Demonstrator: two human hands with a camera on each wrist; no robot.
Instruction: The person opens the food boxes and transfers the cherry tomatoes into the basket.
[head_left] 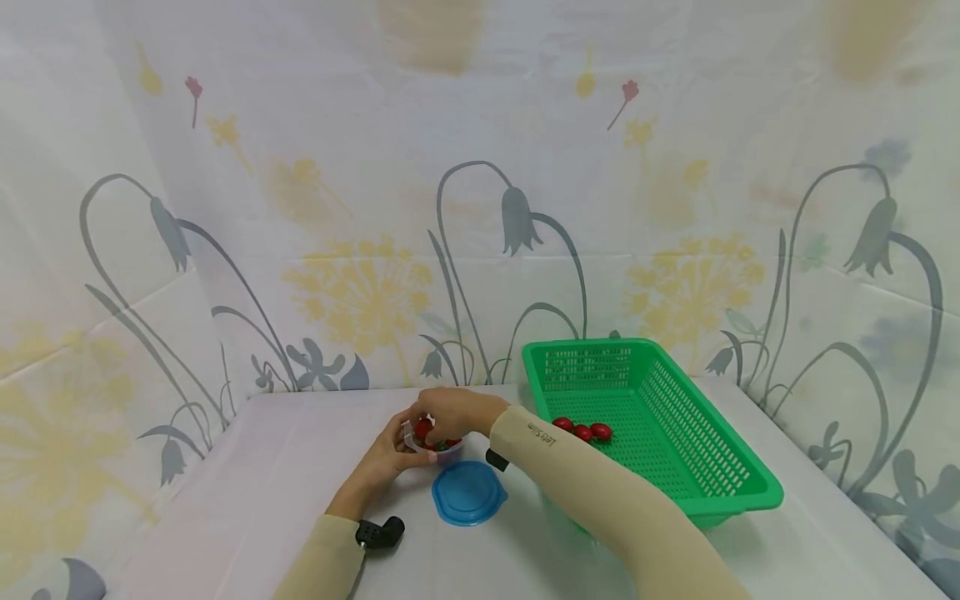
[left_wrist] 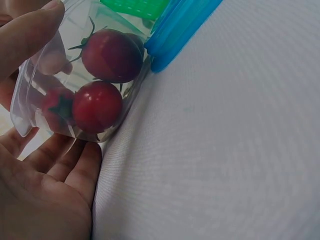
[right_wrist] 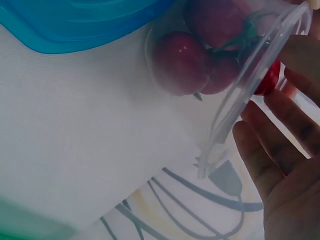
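Note:
A small clear plastic container (head_left: 444,457) stands on the table with several small red tomatoes (left_wrist: 97,106) inside, some with green stems. My left hand (head_left: 386,457) grips the container's side, thumb at the rim and other fingers around the far wall. Over the open top, my right hand (head_left: 453,410) reaches down with its fingertips at the mouth. A red tomato (right_wrist: 270,79) at the rim is pinched by the right fingers, which partly hide it. In front of the container lies a blue lid (head_left: 468,493), flat on the table.
A large green plastic basket (head_left: 750,496) stands to the right, with several red tomatoes (head_left: 600,431) at its left side. The right forearm crosses over its near left corner. A flower-patterned cloth (head_left: 480,292) hangs behind the white-covered table (head_left: 300,450).

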